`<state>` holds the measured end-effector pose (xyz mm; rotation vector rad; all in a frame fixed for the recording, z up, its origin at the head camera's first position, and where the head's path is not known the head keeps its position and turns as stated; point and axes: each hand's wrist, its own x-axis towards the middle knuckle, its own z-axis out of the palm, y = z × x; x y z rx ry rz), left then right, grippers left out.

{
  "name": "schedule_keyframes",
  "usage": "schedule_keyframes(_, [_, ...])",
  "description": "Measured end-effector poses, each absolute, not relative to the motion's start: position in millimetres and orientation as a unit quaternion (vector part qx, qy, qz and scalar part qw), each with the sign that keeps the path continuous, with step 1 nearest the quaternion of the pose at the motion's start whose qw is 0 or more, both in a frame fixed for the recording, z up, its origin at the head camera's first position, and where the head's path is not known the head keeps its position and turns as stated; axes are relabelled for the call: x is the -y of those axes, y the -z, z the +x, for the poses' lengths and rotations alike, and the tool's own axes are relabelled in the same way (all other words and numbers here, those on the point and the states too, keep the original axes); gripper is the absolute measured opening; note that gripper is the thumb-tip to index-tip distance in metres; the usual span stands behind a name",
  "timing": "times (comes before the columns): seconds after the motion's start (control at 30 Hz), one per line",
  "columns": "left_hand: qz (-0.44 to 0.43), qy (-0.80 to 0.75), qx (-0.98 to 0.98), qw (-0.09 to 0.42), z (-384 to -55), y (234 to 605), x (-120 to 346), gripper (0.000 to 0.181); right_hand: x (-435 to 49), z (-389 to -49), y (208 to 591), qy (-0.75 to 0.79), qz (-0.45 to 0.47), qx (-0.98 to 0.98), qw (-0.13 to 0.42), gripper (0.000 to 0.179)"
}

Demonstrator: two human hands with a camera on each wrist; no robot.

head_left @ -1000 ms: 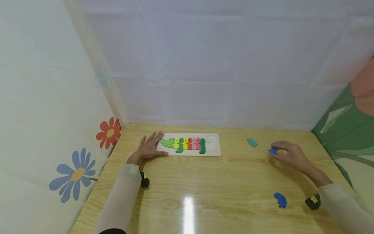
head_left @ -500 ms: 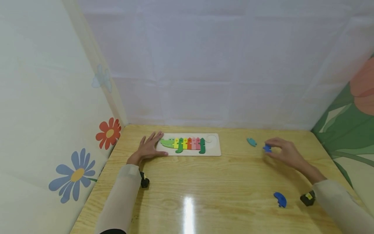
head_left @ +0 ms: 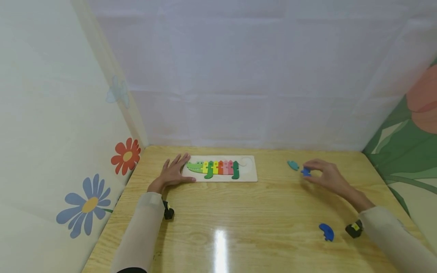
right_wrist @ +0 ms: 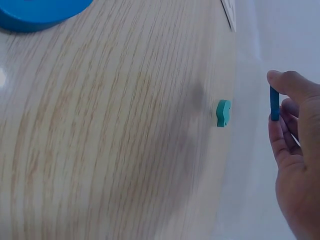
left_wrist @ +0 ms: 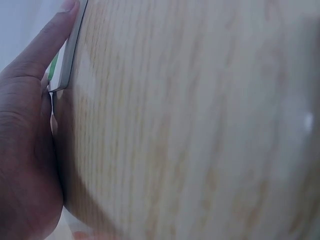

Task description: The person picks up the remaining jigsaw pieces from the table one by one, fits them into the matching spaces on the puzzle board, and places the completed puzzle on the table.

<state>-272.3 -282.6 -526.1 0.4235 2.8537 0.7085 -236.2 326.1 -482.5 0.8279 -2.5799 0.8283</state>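
A white puzzle board (head_left: 248, 175) lies toward the back of the table, carrying a crocodile of coloured pieces (head_left: 221, 167) with a bare tail outline at its right end. My left hand (head_left: 173, 172) is spread at the board's left end, thumb along the near edge; the left wrist view shows the thumb (left_wrist: 42, 42) against the board's corner. My right hand (head_left: 326, 175) pinches a small blue puzzle piece (head_left: 306, 172) between thumb and fingertips, raised above the table in the right wrist view. Just left of it lies a teal puzzle piece (head_left: 293, 165).
A curved blue puzzle piece (head_left: 327, 232) lies at the front right of the wooden table (head_left: 266, 212). A white cloth wall (head_left: 218, 94) rises behind the table, with flower-printed walls at both sides.
My right hand has moved left with the blue puzzle piece, closer to the teal one. The left hand stays at the board.
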Motion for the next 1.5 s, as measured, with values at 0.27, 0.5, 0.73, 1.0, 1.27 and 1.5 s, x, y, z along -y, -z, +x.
schedule_keyframes(0.27, [0.138,-0.236,-0.958,0.085,-271.9,527.1,283.3,0.118,-316.2,-237.8,484.7,-0.298,0.298,0.895,0.145,0.043])
schedule_keyframes(0.5, [0.138,-0.234,-0.959,0.086,-272.8,527.1,283.6,0.117,-309.9,-242.7,488.3,-0.305,0.303,0.892,0.138,0.043])
schedule_keyframes(0.73, [0.139,-0.234,-0.958,0.087,-272.7,525.8,282.7,0.117,-301.6,-244.4,489.0,-0.319,0.312,0.885,0.130,0.042])
schedule_keyframes(1.0, [0.139,-0.239,-0.957,0.087,-272.1,524.9,282.6,0.117,-294.2,-248.6,487.1,-0.326,0.321,0.881,0.123,0.044])
schedule_keyframes(1.27, [0.137,-0.240,-0.957,0.089,-271.0,522.8,281.2,0.117,-286.4,-252.9,483.4,-0.309,0.334,0.881,0.129,0.046])
schedule_keyframes(1.5, [0.138,-0.240,-0.957,0.090,-270.6,520.8,281.9,0.118,-277.4,-256.9,480.2,-0.309,0.347,0.875,0.136,0.044])
